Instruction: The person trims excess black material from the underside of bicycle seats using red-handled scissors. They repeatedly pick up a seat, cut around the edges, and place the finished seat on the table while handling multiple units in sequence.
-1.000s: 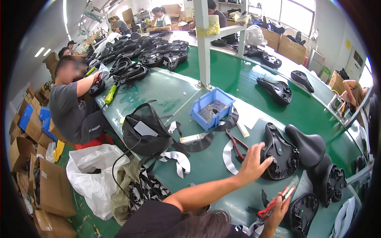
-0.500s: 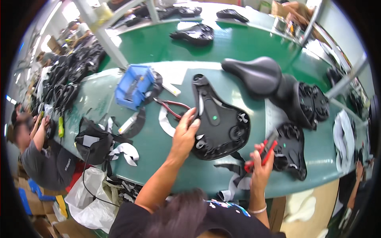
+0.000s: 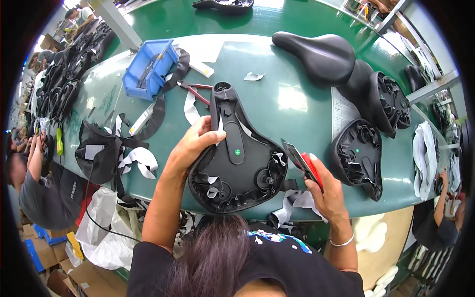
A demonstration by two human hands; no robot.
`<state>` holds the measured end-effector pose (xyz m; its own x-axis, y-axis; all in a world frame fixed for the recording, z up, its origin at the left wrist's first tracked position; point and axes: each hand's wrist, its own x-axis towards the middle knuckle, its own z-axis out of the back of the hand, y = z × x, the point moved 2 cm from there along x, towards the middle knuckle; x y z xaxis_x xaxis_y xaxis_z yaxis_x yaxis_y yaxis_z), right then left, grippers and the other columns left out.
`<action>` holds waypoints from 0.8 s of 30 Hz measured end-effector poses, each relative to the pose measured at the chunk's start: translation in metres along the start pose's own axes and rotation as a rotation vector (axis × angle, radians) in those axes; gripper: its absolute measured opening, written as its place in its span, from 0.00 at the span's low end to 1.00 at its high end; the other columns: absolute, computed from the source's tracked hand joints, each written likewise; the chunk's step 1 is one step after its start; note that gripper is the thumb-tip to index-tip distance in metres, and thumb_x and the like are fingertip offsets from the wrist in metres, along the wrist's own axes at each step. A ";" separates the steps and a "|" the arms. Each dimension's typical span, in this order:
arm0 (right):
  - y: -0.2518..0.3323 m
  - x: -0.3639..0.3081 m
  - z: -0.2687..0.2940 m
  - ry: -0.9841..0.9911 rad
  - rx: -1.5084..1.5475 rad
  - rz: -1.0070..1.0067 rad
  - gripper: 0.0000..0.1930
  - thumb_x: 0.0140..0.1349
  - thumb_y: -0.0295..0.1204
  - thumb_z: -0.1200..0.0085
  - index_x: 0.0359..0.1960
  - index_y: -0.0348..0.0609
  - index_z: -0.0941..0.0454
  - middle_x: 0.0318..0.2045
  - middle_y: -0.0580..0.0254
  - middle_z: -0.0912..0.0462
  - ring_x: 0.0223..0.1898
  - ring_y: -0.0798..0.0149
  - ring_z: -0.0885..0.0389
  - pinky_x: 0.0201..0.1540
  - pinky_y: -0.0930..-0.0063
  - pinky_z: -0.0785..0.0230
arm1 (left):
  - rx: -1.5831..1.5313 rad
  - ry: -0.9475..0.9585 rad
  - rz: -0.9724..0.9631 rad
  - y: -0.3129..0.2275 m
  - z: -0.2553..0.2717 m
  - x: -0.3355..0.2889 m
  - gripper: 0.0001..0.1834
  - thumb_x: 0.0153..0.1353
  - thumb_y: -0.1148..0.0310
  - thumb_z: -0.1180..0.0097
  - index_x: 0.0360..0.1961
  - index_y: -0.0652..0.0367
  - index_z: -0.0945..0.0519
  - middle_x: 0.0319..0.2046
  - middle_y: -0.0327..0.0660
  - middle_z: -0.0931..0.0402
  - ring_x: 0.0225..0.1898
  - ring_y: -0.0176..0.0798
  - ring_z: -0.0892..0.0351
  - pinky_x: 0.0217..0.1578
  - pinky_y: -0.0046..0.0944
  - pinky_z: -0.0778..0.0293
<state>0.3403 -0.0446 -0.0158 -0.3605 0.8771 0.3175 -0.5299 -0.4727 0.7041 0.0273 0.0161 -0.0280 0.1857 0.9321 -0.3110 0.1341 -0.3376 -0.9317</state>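
Observation:
Upside down in front of me lies a black bicycle saddle (image 3: 250, 171), its narrow nose pointing away. My left hand (image 3: 193, 146) grips its left edge, with the thumb on the underside. White and grey cover flaps curl inside the saddle's rim. My right hand (image 3: 329, 195) is closed round a red-handled tool with a dark flat head (image 3: 302, 161). The tool is held just right of the saddle, its tip apart from it; its exact kind is unclear. Beyond my left hand, red-handled pliers (image 3: 198, 94) lie partly behind the saddle's nose.
A blue bin (image 3: 148, 72) stands at the back left. Cover scraps (image 3: 141, 161) and a black fabric piece (image 3: 96, 151) lie on the left. More saddles (image 3: 324, 59) sit at the right, one upturned saddle (image 3: 358, 153) nearest. A person (image 3: 47, 185) works at the far left.
The saddle has shifted left and nearer in view, with my left hand still on it. My right hand has turned the tool's tip leftward, toward the saddle. A small scrap now shows beyond the saddle.

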 end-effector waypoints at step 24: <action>0.058 -0.041 -0.018 0.090 -0.075 -0.211 0.30 0.59 0.21 0.46 0.64 0.44 0.38 0.40 0.43 0.19 0.34 0.50 0.16 0.32 0.66 0.26 | -0.058 -0.250 -0.050 -0.006 -0.019 -0.045 0.29 0.52 0.68 0.40 0.52 0.73 0.32 0.42 0.46 0.26 0.42 0.35 0.26 0.45 0.33 0.28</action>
<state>0.3102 -0.1093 0.0005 -0.3012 0.9474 0.1084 -0.6552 -0.2882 0.6983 0.0366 -0.0260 -0.0045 -0.0675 0.9491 -0.3078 0.1940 -0.2901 -0.9371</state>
